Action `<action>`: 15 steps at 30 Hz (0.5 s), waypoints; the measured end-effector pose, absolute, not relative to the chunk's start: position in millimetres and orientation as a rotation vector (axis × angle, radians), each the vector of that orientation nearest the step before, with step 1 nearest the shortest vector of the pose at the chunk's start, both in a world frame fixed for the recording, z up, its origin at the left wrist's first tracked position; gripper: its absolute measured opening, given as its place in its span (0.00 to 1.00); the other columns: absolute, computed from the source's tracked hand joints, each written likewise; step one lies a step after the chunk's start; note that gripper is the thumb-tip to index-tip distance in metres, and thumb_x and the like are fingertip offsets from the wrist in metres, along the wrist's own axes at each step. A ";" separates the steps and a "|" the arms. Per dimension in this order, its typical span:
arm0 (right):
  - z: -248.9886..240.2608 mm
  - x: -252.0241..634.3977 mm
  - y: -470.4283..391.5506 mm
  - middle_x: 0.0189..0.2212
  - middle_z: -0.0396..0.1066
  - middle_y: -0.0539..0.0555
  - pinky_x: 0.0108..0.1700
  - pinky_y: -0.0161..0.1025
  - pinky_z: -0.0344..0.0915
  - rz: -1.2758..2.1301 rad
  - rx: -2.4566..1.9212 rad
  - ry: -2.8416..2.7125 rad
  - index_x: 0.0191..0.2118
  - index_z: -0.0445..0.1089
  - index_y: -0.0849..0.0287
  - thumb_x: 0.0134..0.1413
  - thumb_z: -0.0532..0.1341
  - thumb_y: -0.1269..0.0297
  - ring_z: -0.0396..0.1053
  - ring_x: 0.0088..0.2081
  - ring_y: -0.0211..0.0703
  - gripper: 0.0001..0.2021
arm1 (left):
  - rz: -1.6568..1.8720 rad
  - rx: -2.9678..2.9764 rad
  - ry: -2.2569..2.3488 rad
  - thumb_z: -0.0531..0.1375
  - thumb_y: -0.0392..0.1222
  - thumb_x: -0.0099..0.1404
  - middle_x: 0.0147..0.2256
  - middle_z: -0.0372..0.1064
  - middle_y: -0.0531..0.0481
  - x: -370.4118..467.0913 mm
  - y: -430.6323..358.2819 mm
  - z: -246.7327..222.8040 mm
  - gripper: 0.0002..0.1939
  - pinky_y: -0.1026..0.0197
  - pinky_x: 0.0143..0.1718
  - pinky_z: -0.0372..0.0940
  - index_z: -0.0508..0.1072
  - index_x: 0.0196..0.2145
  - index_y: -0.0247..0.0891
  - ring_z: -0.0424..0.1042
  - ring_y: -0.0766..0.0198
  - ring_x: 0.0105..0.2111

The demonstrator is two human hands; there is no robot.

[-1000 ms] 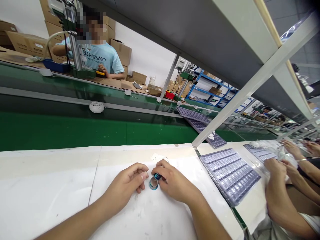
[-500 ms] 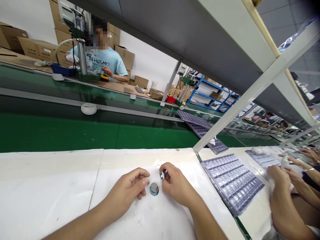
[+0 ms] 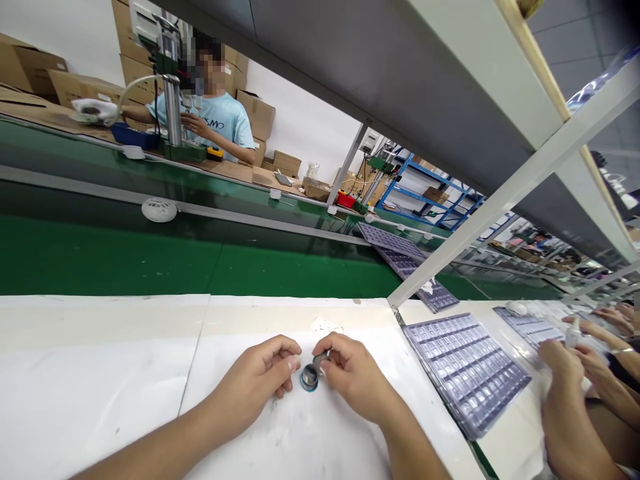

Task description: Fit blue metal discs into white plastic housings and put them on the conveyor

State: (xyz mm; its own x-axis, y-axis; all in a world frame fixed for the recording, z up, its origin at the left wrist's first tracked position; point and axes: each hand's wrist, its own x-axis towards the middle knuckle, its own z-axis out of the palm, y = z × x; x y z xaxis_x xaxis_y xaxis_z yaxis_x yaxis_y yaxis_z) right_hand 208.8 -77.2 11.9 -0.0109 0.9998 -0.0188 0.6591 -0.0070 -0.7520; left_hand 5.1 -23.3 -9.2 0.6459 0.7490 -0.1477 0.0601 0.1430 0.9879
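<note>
A small round metal cup with a bluish rim sits on the white work surface between my hands; its inside looks dark. Between the thumb and fingers of my right hand is a small round metal piece. This piece is tilted at the upper right edge of the cup; whether the two touch I cannot tell. My left hand rests just left of the cup, loosely curled, with a gap between thumb and index finger and nothing visible in it.
Right of my hands lies a clear plastic tray of cells; more trays stand behind the white post. A green conveyor belt carries a white domed part. Co-workers' arms are at the right; a person works opposite.
My right hand has brought the round metal piece left and slightly down to the cup. My left hand stays put. On the belt, the white domed part has shifted left.
</note>
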 end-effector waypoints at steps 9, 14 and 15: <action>9.6 200.4 -79.0 0.41 0.65 0.50 0.35 0.36 0.63 0.936 -1.716 -1.774 0.41 0.72 0.53 0.54 0.57 0.76 0.62 0.29 0.35 0.13 | 0.545 1.359 0.708 0.55 0.55 0.69 0.34 0.69 0.51 3.0 -22.3 -12.7 0.15 0.56 0.36 0.64 0.72 0.40 0.41 0.68 0.60 0.31; 18.9 193.1 -85.9 0.43 0.63 0.51 0.40 0.41 0.67 0.830 -1.795 -1.994 0.51 0.71 0.49 0.52 0.64 0.71 0.68 0.36 0.43 0.19 | 0.551 1.361 0.695 0.54 0.54 0.70 0.33 0.69 0.52 3.8 -22.0 -13.3 0.15 0.56 0.36 0.64 0.72 0.41 0.42 0.68 0.61 0.32; 18.7 191.0 -87.4 0.44 0.63 0.52 0.40 0.41 0.67 0.785 -1.826 -2.037 0.51 0.70 0.50 0.51 0.66 0.71 0.69 0.36 0.43 0.20 | 0.551 1.364 0.695 0.54 0.54 0.70 0.33 0.70 0.52 3.9 -22.1 -12.9 0.15 0.56 0.36 0.64 0.73 0.41 0.42 0.68 0.61 0.32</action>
State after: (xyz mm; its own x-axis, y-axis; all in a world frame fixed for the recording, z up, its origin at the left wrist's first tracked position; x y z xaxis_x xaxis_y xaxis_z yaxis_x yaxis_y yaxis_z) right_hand 191.0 -87.4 18.7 -0.1516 0.9788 -0.1376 0.8182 0.0462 -0.5731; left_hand 3.9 -22.1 -12.9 0.6865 0.7161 -0.1265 0.0400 0.1365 0.9898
